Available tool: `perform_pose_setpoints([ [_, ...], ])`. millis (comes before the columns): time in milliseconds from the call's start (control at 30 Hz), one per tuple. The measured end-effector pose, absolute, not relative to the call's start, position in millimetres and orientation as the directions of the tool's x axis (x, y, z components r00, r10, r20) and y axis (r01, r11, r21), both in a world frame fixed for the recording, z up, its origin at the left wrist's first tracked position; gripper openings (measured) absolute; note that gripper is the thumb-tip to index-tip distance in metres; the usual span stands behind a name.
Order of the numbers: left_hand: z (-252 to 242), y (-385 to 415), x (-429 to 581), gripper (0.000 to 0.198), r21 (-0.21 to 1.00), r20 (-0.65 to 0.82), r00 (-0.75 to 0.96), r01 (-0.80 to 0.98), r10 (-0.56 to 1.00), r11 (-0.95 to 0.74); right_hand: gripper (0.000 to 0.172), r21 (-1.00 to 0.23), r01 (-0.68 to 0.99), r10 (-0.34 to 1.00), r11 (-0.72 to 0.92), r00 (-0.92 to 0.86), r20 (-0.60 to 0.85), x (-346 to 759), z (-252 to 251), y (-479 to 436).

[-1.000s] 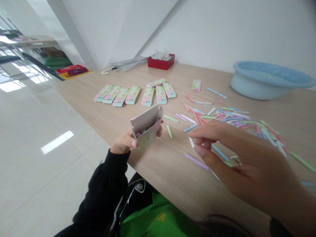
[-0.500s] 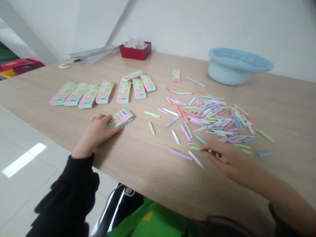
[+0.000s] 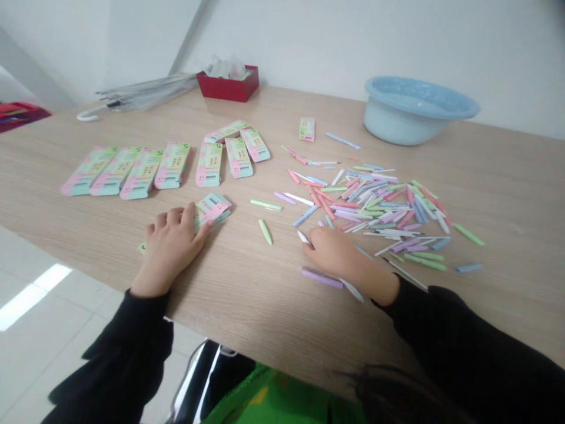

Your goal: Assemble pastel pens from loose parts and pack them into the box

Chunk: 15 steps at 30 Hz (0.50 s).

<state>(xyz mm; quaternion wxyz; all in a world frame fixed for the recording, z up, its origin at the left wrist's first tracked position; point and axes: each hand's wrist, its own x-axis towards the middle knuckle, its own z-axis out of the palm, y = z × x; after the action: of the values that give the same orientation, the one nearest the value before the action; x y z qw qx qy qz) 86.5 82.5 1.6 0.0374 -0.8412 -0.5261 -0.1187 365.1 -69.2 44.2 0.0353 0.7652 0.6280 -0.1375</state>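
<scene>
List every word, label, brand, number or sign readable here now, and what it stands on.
"5" (slightly soft): top corner of the pastel cartons in the left-hand row.
Too small or blurred: the other print on those cartons.
Too small or blurred: print on the carton under the left hand.

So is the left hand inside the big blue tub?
No, the left hand lies over a pastel box, well away from the blue tub.
</scene>
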Motion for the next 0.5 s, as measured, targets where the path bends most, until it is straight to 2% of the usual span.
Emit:
perform_pose_setpoints([
  [100, 10.7, 71.2, 89.4, 0.056, 0.133, 0.407, 0.353, 0.89, 0.843, -0.436, 0.029, -0.112, 0.971, 0.962, -0.211, 0.186, -0.2, 368.3, 56.1, -72.8],
  [167, 20.7, 59.3, 95.3, 0.045, 0.259, 0.499, 0.301, 0.843, 0.813, -0.471, 0.029, -0.162, 0.965, 0.971, -0.208, 0.183, -0.152, 375.0, 65.5, -82.5],
  [200, 26.0, 53.0, 100.4, 0.038, 0.324, 0.487, 0.324, 0.795, 0.811, -0.512, 0.027, -0.211, 0.958, 0.976, -0.195, 0.169, -0.135, 378.7, 68.5, -88.7],
  [267, 35.4, 41.7, 115.7, 0.031, 0.39, 0.321, 0.427, 0.754, 0.845, -0.529, 0.024, -0.323, 0.933, 0.985, -0.158, 0.126, -0.119, 385.8, 69.2, -102.9],
  [333, 41.4, 33.9, 136.2, 0.037, 0.248, 0.075, 0.514, 0.821, 0.855, -0.515, 0.029, -0.407, 0.905, 0.99, -0.126, 0.092, -0.102, 391.8, 63.8, -117.9],
  [400, 42.9, 30.4, 158.0, 0.039, 0.191, 0.001, 0.535, 0.829, 0.845, -0.525, 0.037, -0.457, 0.884, 0.995, -0.1, 0.081, -0.061, 397.2, 55.9, -132.9],
  [500, 37.0, 31.8, 183.3, 0.046, 0.137, -0.034, 0.539, 0.836, 0.841, -0.531, 0.039, -0.497, 0.864, 0.995, -0.077, 0.096, 0.012, 404.8, 47.1, -152.9],
])
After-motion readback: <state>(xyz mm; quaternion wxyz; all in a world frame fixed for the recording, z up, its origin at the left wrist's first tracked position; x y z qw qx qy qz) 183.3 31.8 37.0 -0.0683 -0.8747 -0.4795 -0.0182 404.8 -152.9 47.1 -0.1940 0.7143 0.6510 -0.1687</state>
